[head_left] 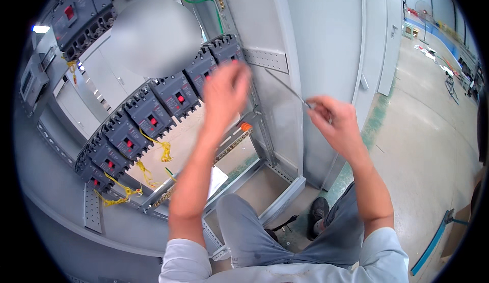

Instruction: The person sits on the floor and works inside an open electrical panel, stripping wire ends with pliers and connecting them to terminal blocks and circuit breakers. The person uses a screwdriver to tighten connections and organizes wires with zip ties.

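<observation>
My left hand (226, 92) is raised in front of the right end of a row of dark grey circuit breakers (178, 94) with red switch levers. Motion smears its fingers, so I cannot tell whether it holds anything or touches the nearest breaker. To the right, beside the cabinet's side panel, my right hand (333, 122) is closed around one end of a thin dark rod (285, 87). The rod slants up and left from the fingers, its tip standing before a perforated metal strip (267, 59). The gripped end is hidden in my hand.
Yellow wire bundles (165, 150) hang below the breakers. A copper busbar (232, 145) with an orange insulator crosses lower down. My knees are beside the cabinet's bottom frame (282, 201). A larger breaker (81, 16) sits upper left; a blue-edged tool (432, 245) lies at right.
</observation>
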`<control>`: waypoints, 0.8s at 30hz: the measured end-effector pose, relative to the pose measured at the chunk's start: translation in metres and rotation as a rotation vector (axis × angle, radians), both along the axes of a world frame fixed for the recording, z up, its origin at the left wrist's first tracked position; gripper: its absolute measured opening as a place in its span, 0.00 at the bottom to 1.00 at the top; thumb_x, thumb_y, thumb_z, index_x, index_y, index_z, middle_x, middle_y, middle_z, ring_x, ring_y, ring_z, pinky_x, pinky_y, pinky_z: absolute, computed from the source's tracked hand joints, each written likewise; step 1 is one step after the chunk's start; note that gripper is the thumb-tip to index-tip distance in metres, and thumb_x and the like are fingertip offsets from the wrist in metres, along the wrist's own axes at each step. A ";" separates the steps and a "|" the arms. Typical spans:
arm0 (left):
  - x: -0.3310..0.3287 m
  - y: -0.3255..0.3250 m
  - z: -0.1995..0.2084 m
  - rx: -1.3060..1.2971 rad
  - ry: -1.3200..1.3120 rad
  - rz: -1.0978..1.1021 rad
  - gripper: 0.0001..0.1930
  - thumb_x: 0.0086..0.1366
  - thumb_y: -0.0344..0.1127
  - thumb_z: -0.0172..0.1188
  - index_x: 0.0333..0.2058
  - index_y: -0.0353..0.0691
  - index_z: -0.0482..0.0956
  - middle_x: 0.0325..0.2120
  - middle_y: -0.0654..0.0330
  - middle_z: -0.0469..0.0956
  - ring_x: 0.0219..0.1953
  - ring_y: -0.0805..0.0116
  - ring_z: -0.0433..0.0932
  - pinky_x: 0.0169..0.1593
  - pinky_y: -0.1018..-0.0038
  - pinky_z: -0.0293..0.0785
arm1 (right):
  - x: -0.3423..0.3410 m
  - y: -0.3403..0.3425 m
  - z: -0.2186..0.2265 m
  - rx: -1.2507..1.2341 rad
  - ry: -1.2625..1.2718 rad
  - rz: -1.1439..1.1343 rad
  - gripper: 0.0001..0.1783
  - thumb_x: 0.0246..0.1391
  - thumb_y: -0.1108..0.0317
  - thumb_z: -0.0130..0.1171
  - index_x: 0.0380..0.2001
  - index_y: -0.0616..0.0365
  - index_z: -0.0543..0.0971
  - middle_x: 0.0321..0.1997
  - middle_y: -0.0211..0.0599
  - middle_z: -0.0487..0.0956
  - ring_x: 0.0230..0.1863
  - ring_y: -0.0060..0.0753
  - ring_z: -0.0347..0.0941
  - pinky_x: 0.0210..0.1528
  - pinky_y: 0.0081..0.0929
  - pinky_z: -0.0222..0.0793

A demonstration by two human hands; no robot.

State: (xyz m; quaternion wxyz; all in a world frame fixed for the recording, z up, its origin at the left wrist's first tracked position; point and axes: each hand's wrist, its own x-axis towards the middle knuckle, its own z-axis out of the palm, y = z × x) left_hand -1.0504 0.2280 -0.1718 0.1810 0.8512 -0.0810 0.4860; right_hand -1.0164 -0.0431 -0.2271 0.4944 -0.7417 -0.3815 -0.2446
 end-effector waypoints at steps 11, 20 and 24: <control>0.117 0.128 0.142 -0.009 0.518 0.350 0.20 0.56 0.37 0.67 0.46 0.36 0.86 0.42 0.48 0.86 0.47 0.55 0.84 0.53 0.64 0.77 | 0.066 0.122 0.124 -0.074 -0.527 -0.251 0.04 0.51 0.75 0.57 0.29 0.66 0.79 0.28 0.54 0.80 0.34 0.59 0.79 0.39 0.50 0.76; 0.166 0.135 0.146 -0.087 0.473 0.238 0.14 0.52 0.30 0.67 0.39 0.31 0.86 0.30 0.54 0.84 0.28 0.65 0.82 0.33 0.68 0.78 | 0.096 0.159 0.139 -0.206 -0.584 -0.353 0.02 0.43 0.77 0.62 0.25 0.61 0.82 0.28 0.53 0.82 0.35 0.56 0.82 0.38 0.46 0.80; 0.166 0.155 0.157 -0.225 0.585 0.054 0.13 0.54 0.24 0.63 0.40 0.31 0.82 0.27 0.53 0.83 0.28 0.64 0.83 0.30 0.70 0.79 | 0.091 0.170 0.144 -0.223 -0.568 -0.355 0.03 0.43 0.78 0.63 0.24 0.61 0.82 0.29 0.54 0.83 0.35 0.56 0.82 0.39 0.45 0.80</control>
